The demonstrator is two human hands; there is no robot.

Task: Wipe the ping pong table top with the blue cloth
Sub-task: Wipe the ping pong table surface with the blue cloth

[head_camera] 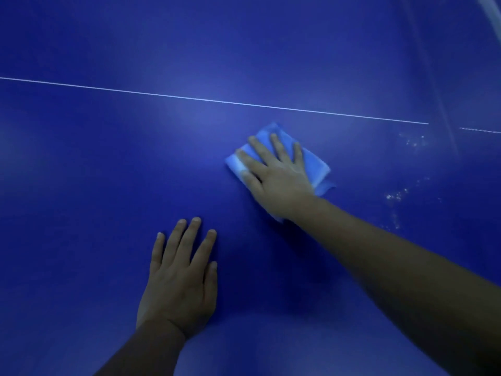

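Nearest to you, your left hand [180, 275] lies flat on the blue counter [81, 185], fingers straight and slightly spread, holding nothing; it reads as a brace. Farther out and to the right, your right hand [276, 176] presses palm-down on the blue cloth [315, 165], fingers extended across it, not curled round it. The cloth is folded to a rough rectangle, long axis running from near-right to far-left, its edges showing beyond the fingertips and on the little-finger side. White specks [395, 196] sit on the counter to the right of the cloth, well apart from it, nearer the right hand than the left. Judgement: the next stroke should travel rightward toward them. Beyond the cloth, the white line [189, 97] crosses the counter.
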